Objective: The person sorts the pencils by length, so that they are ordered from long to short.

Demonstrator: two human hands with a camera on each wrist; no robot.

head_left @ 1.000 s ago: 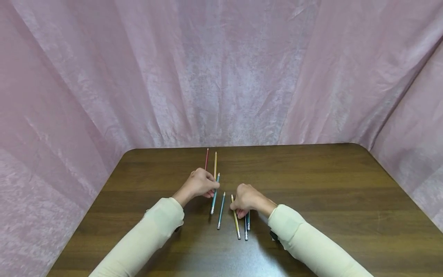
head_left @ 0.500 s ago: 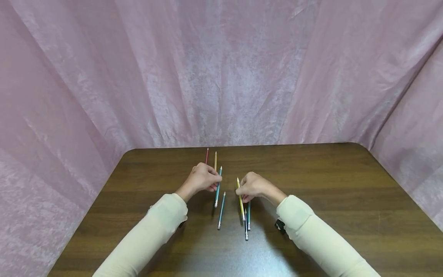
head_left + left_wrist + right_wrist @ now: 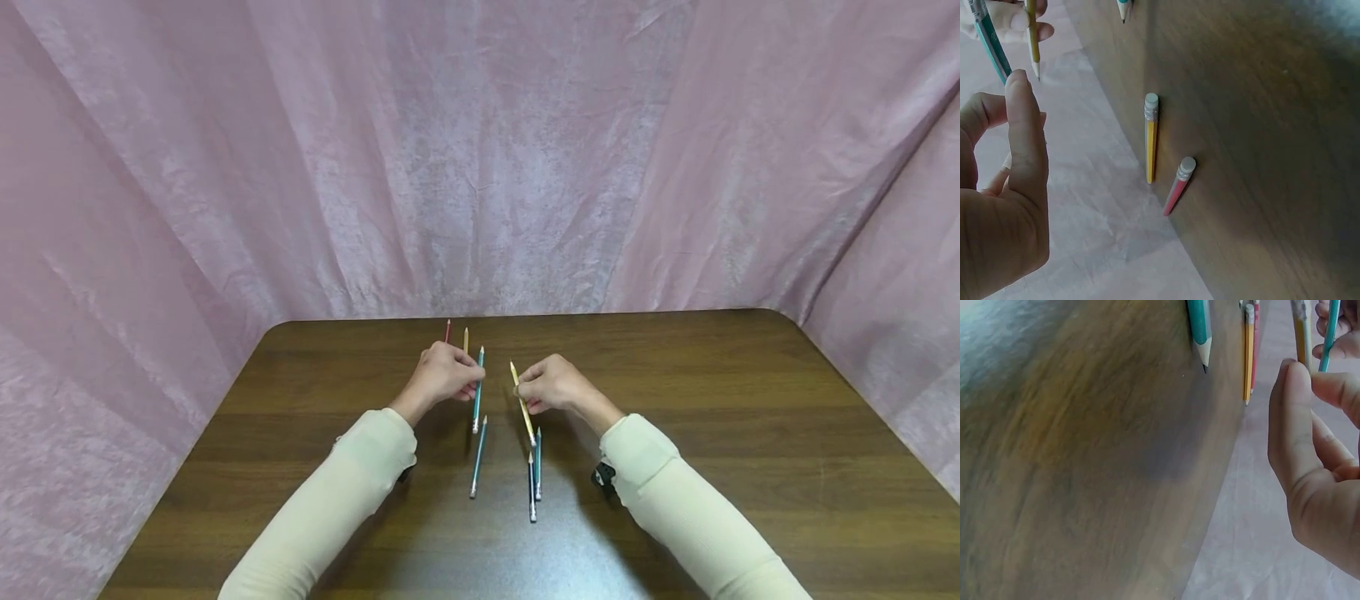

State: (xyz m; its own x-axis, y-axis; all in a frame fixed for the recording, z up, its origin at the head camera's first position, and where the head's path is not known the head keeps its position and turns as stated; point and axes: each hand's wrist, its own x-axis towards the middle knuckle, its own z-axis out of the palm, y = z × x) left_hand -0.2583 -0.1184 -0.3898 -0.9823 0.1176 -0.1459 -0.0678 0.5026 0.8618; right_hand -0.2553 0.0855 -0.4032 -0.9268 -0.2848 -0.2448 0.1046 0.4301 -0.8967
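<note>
My left hand (image 3: pixel 444 372) pinches a teal pencil (image 3: pixel 477 404) between thumb and fingertips, its sharpened point facing the far edge. Opposite it, my right hand (image 3: pixel 555 384) pinches a yellow pencil (image 3: pixel 527 419), tilted with its tip up and to the left. Both pencils are lifted over the table, as the left wrist view shows with the teal pencil (image 3: pixel 990 40) and the yellow one (image 3: pixel 1033 40) side by side in the hands. Beyond the left hand lie a red pencil (image 3: pixel 1177 186) and an orange-yellow pencil (image 3: pixel 1151 139), partly hidden in the head view.
Nearer the front of the brown wooden table (image 3: pixel 712 417) lie another teal pencil (image 3: pixel 478 458), a dark blue pencil (image 3: pixel 532 492) and a third teal pencil (image 3: pixel 538 467). A pink curtain (image 3: pixel 480 167) hangs behind the table's far edge.
Both hands have moved toward the far edge, carrying their pencils. The right hand has lifted the yellow pencil from its spot beside the dark blue one and shifted it slightly right.
</note>
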